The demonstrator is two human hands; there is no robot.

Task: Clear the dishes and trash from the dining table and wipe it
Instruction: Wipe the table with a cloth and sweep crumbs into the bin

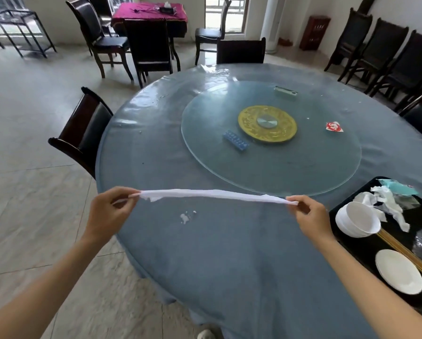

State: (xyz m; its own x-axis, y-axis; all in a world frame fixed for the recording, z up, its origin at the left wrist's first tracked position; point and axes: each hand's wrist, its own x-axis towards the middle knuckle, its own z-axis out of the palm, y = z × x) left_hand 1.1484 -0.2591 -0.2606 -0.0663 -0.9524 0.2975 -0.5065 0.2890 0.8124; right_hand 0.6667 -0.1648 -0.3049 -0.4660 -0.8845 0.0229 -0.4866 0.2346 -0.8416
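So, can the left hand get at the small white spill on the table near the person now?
Probably yes. The white spill lies bare just below the stretched cloth, but the left hand pinches that cloth's end, as the right hand does.

- Both forearms are bare along all of their visible length; no sleeve edge or cuff shows behind either wrist.
- The left hand [107, 211] wears no glove, ring, watch or band.
- The right hand [310, 216] is likewise bare, with nothing on the wrist behind its fingers [300, 204].
- Far below the fingers, at the bottom edge, the pale toe of a shoe [206, 335] peeks out.
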